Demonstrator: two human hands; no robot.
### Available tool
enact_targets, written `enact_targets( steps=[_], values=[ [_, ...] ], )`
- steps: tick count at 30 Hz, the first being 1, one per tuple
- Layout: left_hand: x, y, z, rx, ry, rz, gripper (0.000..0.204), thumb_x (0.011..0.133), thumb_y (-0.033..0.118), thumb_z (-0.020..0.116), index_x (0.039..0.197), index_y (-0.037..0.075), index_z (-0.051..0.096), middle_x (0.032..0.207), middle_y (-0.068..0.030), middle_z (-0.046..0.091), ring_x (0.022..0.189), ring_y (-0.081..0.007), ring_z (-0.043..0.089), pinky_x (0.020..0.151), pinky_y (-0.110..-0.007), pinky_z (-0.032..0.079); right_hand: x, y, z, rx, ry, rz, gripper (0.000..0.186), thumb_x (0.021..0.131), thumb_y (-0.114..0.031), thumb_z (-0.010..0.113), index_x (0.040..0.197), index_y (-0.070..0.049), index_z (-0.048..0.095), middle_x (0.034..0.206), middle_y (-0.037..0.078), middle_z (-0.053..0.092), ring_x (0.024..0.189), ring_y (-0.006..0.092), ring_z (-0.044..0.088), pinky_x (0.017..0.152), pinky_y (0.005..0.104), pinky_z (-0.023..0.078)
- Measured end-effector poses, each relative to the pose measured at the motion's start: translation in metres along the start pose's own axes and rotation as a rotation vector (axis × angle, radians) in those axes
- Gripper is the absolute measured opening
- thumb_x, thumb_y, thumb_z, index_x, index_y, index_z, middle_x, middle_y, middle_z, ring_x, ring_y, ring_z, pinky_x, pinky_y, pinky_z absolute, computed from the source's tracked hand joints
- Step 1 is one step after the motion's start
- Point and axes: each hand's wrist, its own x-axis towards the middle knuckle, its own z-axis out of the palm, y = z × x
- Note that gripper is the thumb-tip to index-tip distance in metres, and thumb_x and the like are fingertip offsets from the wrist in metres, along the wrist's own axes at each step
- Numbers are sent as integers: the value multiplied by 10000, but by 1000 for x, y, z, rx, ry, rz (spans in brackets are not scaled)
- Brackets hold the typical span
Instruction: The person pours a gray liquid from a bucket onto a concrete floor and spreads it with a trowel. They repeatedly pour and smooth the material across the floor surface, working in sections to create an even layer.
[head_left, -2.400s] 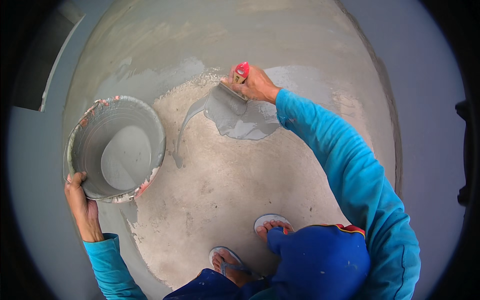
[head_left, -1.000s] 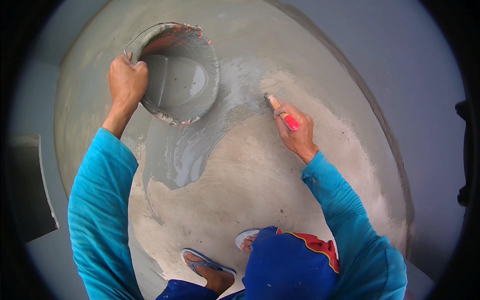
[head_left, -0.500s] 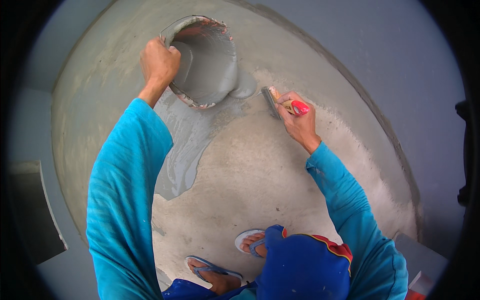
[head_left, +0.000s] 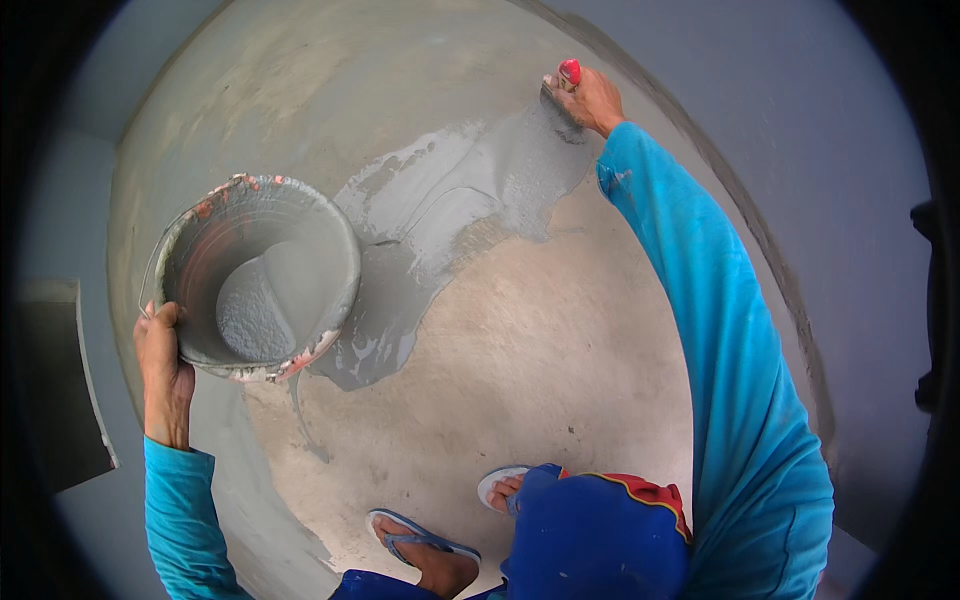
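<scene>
My left hand grips the near left rim of a bucket, its wall smeared with grey and patches of red. Inside the bucket lies a pool of wet grey cement slurry. Far to the right, my right hand is closed around a brush with a red-tipped handle; its dark working edge rests on the wet floor. Between the hands, a glossy layer of slurry spreads over the concrete floor. Thin drips run down from the bucket's near edge.
Grey walls curve along the right, meeting the floor in a rough dark seam. A dark rectangular opening is in the left wall. My feet in flip-flops stand at the lower middle.
The bucket has moved left and nearer and is tipped less. My right hand has moved the brush farther away. Wet slurry now covers more floor between them.
</scene>
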Motion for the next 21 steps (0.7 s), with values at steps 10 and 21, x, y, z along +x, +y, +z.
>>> enact_targets(
  steps=[10,21],
  values=[
    [-56,-70,-199,24,257,-209,155,811,12,527,961,29,564,883,-29,581,805,-152,580,791,-304,502,-99,-210,120,269,-214,-503,85,893,-128,608,953,-121,668,879,180,717,806,424,688,703,544,523],
    [-107,-135,-279,-190,377,-290,105,822,55,574,926,64,562,929,-27,592,887,-183,603,893,-379,539,43,-90,74,310,-8,76,265,877,-363,756,867,-110,678,864,90,732,825,290,691,748,432,517]
  ],
)
